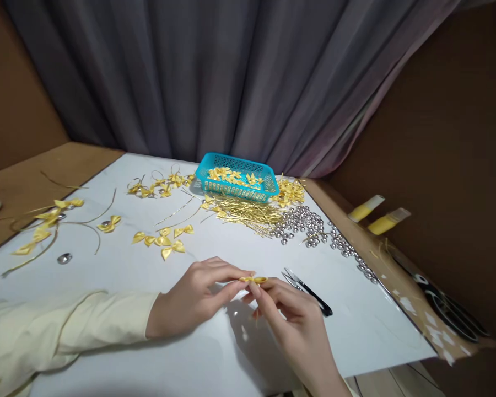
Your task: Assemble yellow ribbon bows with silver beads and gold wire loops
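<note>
A small yellow ribbon bow [259, 280] is pinched between both hands above the white board [198, 342]. My left hand [202, 286] grips its left end with thumb and fingers. From the right, my right hand [291, 314] holds the bow between thumb and fingertips; its other fingers curl underneath. Just beyond the right hand lie black-handled thread snips [308, 291], blades pointing up and left. Loose yellow bows [164, 238] rest on the board beyond my left hand. Whether anything else is between the fingertips, I cannot tell.
A turquoise basket [237, 193] holding yellow bows stands at the back. Gold wire ties [248, 214] lie before it, with many silver domed pieces [303, 220] to their right. Finished-looking bows on ties [45, 226] lie left. Large scissors [446, 303] and yellow tubes [388, 220] sit right.
</note>
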Tool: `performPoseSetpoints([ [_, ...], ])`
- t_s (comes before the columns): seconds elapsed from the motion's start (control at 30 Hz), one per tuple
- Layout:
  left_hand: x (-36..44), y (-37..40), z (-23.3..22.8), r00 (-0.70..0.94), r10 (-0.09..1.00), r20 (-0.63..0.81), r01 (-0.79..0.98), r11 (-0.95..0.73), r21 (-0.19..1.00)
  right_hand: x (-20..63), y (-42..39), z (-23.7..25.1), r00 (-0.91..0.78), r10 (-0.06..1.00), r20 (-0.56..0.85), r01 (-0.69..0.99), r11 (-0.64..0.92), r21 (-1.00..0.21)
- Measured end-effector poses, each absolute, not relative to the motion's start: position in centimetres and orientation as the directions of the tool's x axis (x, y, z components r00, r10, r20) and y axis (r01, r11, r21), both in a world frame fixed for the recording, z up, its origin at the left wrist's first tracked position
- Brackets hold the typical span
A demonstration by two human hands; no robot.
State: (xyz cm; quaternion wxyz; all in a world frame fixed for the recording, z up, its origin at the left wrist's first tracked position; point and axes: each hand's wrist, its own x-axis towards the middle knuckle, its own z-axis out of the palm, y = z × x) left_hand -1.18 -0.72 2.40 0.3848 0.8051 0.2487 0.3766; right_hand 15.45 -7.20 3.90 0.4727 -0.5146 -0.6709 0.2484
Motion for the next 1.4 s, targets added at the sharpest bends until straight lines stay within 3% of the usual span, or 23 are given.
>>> performPoseSetpoints([
  [0.13, -1.2, -0.9, 2.8, 0.599, 0.701, 0.387, 0.155, -0.576, 0.803, 15.5, -7.6, 3.7, -0.100, 0.850, 0.517, 0.569, 0.475, -0.671],
  [0.3, -0.9, -1.0, 3.6, 0.590, 0.793, 0.151, 0.270, -0.370, 0.889, 15.7, -7.6, 2.8, -0.246, 0.711, 0.658, 0.730, 0.583, -0.357],
  [0.4, -0.7, -0.9, 3.9, 0.586, 0.809, 0.034, 0.278, -0.240, 0.930, 15.7, -7.5, 2.6, -0.279, 0.681, 0.677, 0.751, 0.594, -0.287],
  [0.67, -1.0, -0.8, 4.0, 0.714, 0.699, 0.047, 0.247, -0.313, 0.917, 15.8, -7.4, 4.1, -0.197, 0.899, 0.391, 0.528, 0.434, -0.730],
  [0.87, -1.0, -0.8, 3.6, 0.763, 0.646, 0.031, 0.204, -0.286, 0.936, 16.1, -6.8, 4.4, -0.203, 0.972, 0.115, 0.249, 0.165, -0.954],
  [1.17, -1.1, -1.0, 3.6, 0.753, 0.658, -0.010, 0.183, -0.195, 0.964, 16.9, -6.7, 3.8, -0.268, 0.954, -0.134, -0.072, -0.158, -0.985],
  [1.27, -1.2, -1.0, 3.5, 0.742, 0.670, -0.012, 0.165, -0.165, 0.972, 18.1, -6.1, 4.2, -0.174, 0.983, -0.051, -0.102, -0.070, -0.992],
  [1.4, -1.2, -1.1, 3.4, 0.738, 0.674, -0.005, 0.139, -0.145, 0.980, 20.7, -5.5, 4.7, 0.030, 0.998, 0.048, -0.300, 0.055, -0.952],
])
